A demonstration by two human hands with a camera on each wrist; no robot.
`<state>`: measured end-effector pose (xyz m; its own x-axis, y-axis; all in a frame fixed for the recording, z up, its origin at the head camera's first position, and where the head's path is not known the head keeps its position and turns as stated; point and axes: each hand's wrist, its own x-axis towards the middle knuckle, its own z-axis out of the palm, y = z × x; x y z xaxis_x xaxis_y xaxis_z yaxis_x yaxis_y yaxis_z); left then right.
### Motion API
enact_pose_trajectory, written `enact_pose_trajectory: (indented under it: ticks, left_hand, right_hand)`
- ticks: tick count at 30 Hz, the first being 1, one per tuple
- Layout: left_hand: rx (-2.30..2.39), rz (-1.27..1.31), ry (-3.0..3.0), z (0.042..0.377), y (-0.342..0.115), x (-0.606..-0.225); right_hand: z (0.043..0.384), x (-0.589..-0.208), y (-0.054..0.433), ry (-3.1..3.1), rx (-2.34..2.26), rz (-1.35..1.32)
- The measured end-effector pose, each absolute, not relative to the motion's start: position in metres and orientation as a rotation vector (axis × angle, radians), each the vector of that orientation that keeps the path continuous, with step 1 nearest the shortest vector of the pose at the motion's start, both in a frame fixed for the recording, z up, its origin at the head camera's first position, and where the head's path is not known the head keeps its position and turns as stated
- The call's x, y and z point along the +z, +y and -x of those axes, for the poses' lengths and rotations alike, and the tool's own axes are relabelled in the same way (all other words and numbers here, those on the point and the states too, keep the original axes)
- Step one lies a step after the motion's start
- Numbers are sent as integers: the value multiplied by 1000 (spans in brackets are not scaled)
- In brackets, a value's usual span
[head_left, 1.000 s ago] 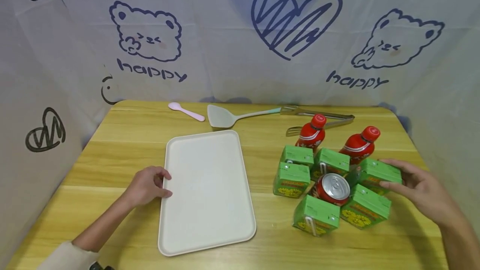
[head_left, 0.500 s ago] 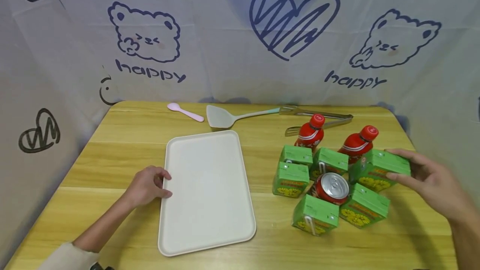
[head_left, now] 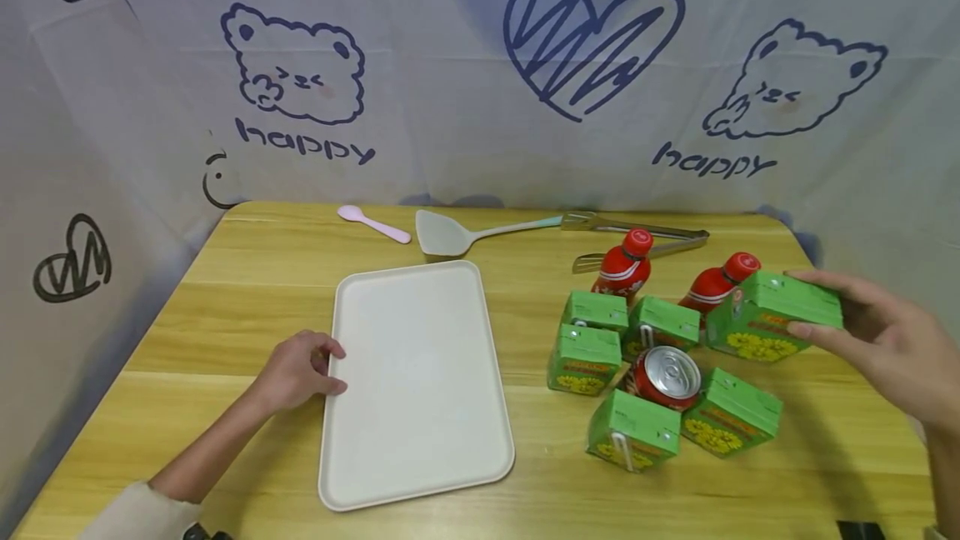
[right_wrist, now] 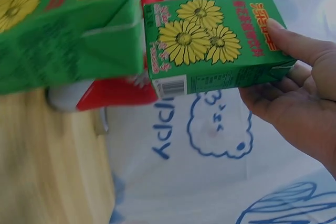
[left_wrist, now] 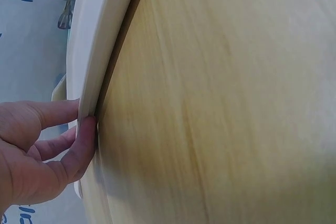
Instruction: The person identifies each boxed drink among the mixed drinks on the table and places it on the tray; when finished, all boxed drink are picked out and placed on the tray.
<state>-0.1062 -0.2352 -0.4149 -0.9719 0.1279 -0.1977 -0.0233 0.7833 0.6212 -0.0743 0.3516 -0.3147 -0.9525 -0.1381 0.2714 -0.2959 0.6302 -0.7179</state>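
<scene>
My left hand (head_left: pixel 296 369) pinches the left rim of a white rectangular tray (head_left: pixel 416 382) that lies on the table; the left wrist view has thumb and fingers on either side of the rim (left_wrist: pixel 94 72). My right hand (head_left: pixel 896 348) holds a green drink carton (head_left: pixel 772 319) with yellow flowers by its upper end, raised above the table. In the right wrist view the thumb lies on the flowered face of this carton (right_wrist: pixel 210 40), with fingers on the opposite side. Below it stands another green carton (head_left: pixel 731 415), beside a red can (head_left: pixel 667 377) with a silver top.
Several more green cartons (head_left: pixel 633 432) surround the can. Two red bottles (head_left: pixel 624 269) stand behind them, the right one partly hidden by the held carton. Along the back lie a pink spoon (head_left: pixel 375 225), a pale spatula (head_left: pixel 442 234) and metal tongs (head_left: pixel 637 227).
My right hand has lifted the green carton up and to the right, away from the group beside the can. The left hand and the tray stay in place.
</scene>
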Motion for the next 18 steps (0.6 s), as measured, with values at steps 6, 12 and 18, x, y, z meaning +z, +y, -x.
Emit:
enact_pose_trajectory:
  ticks: [6,12,18]
  left_hand:
    - [957,-88,2744,106,-237,-414]
    - [953,-100,2749,107,-237,-414]
    - [955,-95,2745,107,-236,-414]
  right_hand:
    - [75,-302,331,-2652,1146,-316]
    - [78,-290,306,-2626,1218,-427]
    - [81,-285,279,-2610,1304,-527]
